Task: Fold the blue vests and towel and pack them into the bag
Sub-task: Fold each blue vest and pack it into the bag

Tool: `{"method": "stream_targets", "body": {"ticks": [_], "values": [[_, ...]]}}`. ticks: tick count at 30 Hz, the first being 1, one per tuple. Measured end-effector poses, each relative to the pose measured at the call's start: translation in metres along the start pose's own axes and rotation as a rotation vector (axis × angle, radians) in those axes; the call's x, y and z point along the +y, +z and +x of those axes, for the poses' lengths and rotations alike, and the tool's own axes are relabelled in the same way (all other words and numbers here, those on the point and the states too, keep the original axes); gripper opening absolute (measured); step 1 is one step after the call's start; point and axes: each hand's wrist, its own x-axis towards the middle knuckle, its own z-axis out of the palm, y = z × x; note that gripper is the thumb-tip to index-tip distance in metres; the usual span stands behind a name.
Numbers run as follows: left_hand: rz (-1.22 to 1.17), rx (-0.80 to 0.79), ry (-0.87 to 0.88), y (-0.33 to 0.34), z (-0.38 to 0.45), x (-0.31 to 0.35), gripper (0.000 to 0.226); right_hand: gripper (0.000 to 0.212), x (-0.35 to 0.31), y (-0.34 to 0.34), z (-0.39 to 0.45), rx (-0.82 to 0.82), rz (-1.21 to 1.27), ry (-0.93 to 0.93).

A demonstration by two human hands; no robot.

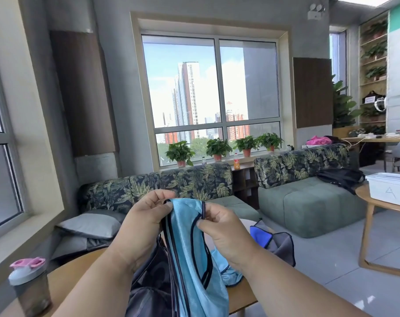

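A light blue vest (pixel 189 255) with dark trim hangs in front of me, lifted above the wooden table (pixel 80 268). My left hand (pixel 146 216) pinches its top edge on the left. My right hand (pixel 219 227) pinches the trim of a strap on the right. Under the vest lies a dark bag (pixel 148 282), mostly hidden by the vest and my forearms. A second blue vest (pixel 228 271) lies crumpled on the table behind my right wrist. Farther right, a grey towel (pixel 279 243) with a blue patch drapes over the table's far edge.
A shaker bottle (pixel 30 287) with a pink lid stands at the table's left corner. Leaf-print sofas (pixel 183 181) and grey cushions (pixel 89 225) lie beyond. At the right stands another wooden table (pixel 368 202) bearing a white box (pixel 388 191).
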Motion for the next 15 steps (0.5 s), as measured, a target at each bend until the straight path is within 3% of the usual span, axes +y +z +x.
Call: {"method": "stream_targets", "body": {"ticks": [7,12,15], "values": [[-0.024,0.026,-0.026,-0.0028,-0.0012,-0.0058,0.019,0.03,0.0016,0.0073,-0.0002,0.046,0.076,0.006],[-0.055,0.053,-0.04,-0.0059,-0.0003,-0.008,0.022,0.027,0.0058,0.0086,0.0005,-0.014,0.083,0.021],[-0.09,0.086,-0.053,-0.0095,0.002,-0.0094,0.022,0.039,0.0083,0.0082,-0.0021,-0.1,0.064,0.039]]}}
